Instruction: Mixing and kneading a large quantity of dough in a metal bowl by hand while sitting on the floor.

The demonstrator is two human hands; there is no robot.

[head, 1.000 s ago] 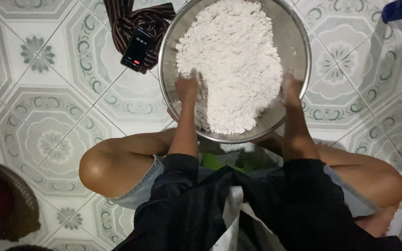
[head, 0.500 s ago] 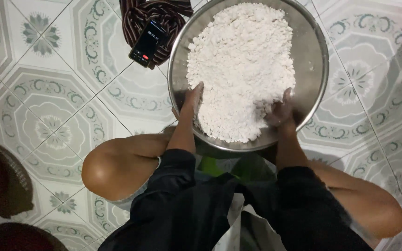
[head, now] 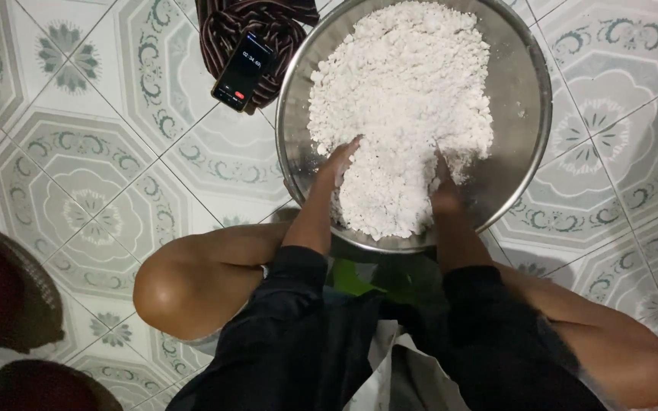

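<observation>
A wide steel bowl sits on the tiled floor in front of my knees, heaped with crumbly white flour-like dough. My left hand lies on the near left flank of the white heap, fingers spread and dusted white. On the near right side my right hand presses into the heap, its fingers partly buried. Neither hand is closed around anything I can make out. My dark sleeves reach down to the bowl's near rim.
A black phone with a lit screen rests on a dark striped cloth just left of the bowl. Dark round objects lie at the left edge. My bare knees flank the bowl on patterned tiles.
Both hands have moved inward from the bowl's near rim into the white heap. The camera view has shifted, so the bowl sits further right and higher in the frame.
</observation>
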